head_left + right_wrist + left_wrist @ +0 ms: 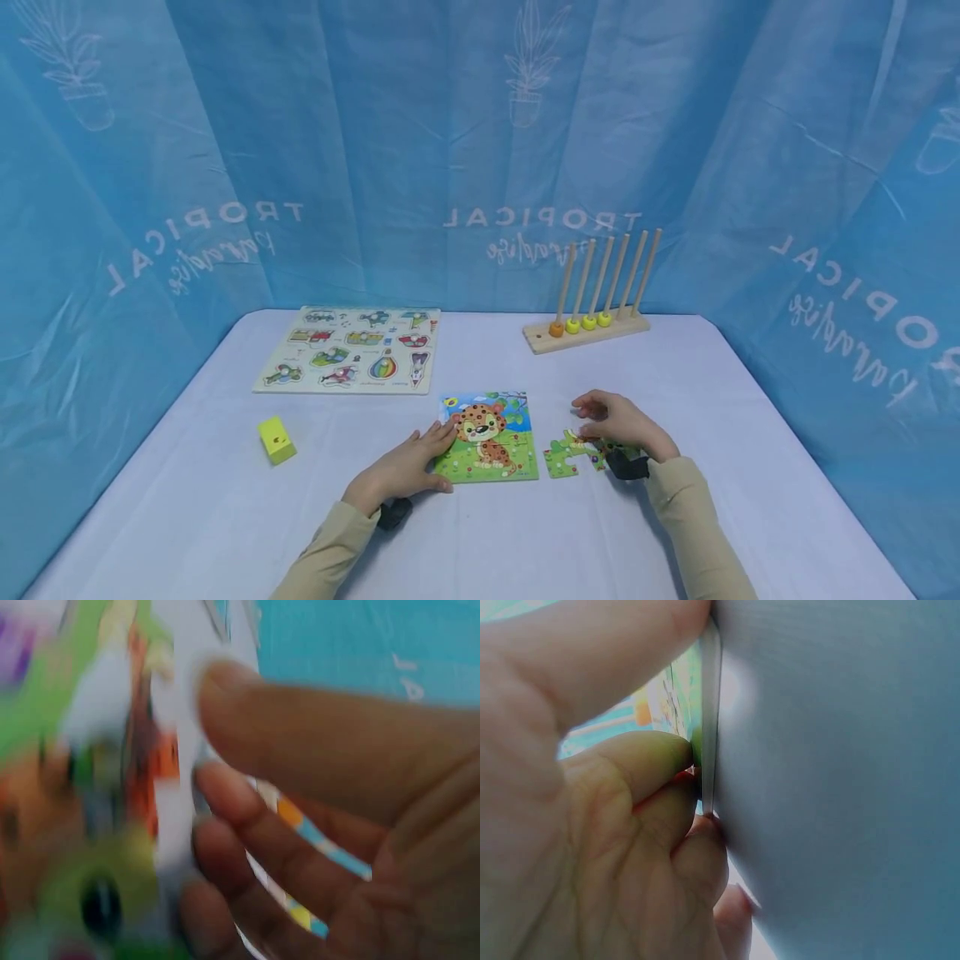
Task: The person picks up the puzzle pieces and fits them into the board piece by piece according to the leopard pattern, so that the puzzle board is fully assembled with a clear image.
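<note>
A leopard jigsaw puzzle (491,446) lies flat in the middle of the table. My left hand (405,467) rests at its left side, fingers stretched over the edge and thumb by the near left corner. In the left wrist view the fingers touch the thin puzzle board (710,720). Just right of the puzzle lie several loose jigsaw pieces (558,460), green with printed details. Over them hovers my right hand (628,423), which partly hides them. The right wrist view shows its thumb (262,720) and bent fingers apart, nothing held between them; the pieces there are blurred.
A wooden peg stand (592,332) with orange and yellow beads stands at the back right. A vehicle puzzle board (352,354) lies at the back left, and a yellow block (277,440) at the left. Blue curtains (480,150) enclose the white table (510,542).
</note>
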